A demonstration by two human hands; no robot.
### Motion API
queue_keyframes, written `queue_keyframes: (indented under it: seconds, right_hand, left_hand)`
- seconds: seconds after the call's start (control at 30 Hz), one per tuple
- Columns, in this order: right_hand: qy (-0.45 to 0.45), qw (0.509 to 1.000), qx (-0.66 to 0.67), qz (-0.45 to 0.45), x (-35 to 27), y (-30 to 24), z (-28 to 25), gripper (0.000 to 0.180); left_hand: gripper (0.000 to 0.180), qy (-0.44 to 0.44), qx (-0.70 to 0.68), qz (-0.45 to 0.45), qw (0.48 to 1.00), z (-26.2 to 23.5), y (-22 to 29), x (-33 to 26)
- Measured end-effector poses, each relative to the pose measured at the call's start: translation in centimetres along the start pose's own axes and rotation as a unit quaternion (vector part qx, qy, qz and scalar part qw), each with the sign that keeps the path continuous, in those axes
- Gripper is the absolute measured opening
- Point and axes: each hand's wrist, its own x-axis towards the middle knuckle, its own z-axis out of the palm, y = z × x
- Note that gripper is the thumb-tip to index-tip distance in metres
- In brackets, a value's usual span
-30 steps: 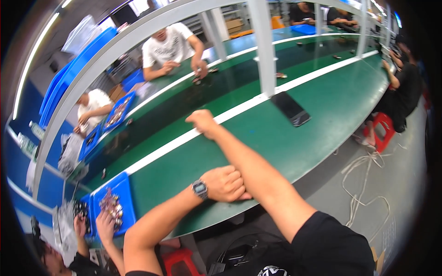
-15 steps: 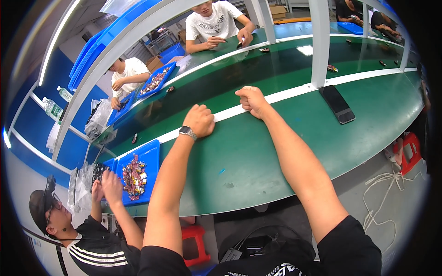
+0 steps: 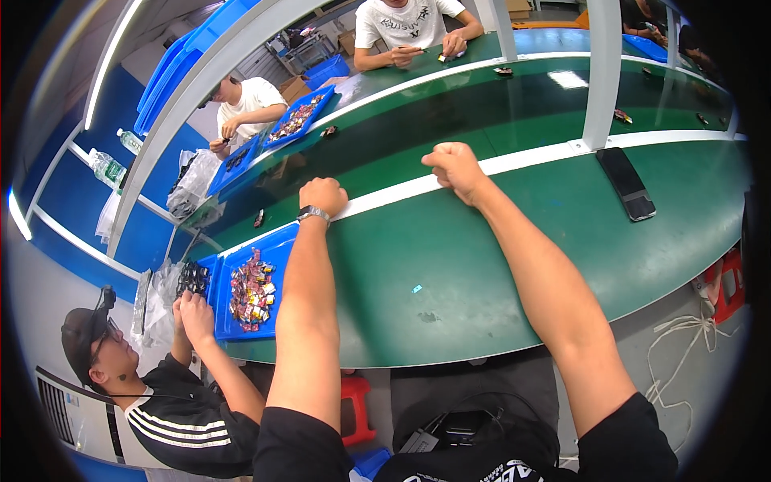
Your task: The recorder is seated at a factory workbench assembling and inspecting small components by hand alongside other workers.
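Note:
Both my hands are closed into fists by the white rail along the far side of the green table [image 3: 482, 265]. My left hand [image 3: 324, 195], with a metal-band watch [image 3: 313, 214] at its wrist, lies at the rail just beyond the blue tray [image 3: 287, 241]. My right hand [image 3: 455, 170] is further right, over the rail's far side, its thumb side turned left. Nothing sticks out of either fist. Small red, yellow and silver pieces [image 3: 251, 293] lie heaped in the tray. A small light-blue scrap [image 3: 417, 289] lies on the table between my forearms.
A black phone [image 3: 626, 185] lies at right, near a white post [image 3: 602, 80]. Beyond the rail, a dark green conveyor belt [image 3: 385, 145] carries scattered small parts. At left, a capped co-worker [image 3: 173, 386] handles something beside black parts [image 3: 193, 278]. Two people sit across.
My fists have moved further apart, the left one shifting left towards the tray. The whole view has turned slightly left. The co-worker's hands at left have come together.

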Motion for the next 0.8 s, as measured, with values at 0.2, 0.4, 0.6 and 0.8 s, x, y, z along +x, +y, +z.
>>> queue_keyframes:
  seconds: [0.2,0.4,0.6,0.8]
  right_hand:
    - [-0.046,0.981,-0.185,-0.031,-0.1,2.2,2.1,0.045]
    - [-0.027,0.976,-0.212,-0.038,0.3,2.8,1.4,0.043]
    - [-0.024,0.978,-0.205,-0.028,0.3,2.5,2.0,0.043]
    - [-0.025,0.977,-0.212,-0.013,0.1,2.2,2.3,0.045]
  left_hand:
    - [0.027,0.006,-0.062,-0.142,0.988,0.4,-5.5,1.3]
    - [0.033,-0.045,-0.053,-0.242,0.968,1.1,-11.2,1.6]
    - [0.046,-0.04,-0.069,-0.321,0.944,4.8,-18.6,2.1]
    - [0.047,-0.105,-0.092,-0.346,0.928,7.2,-20.2,1.8]
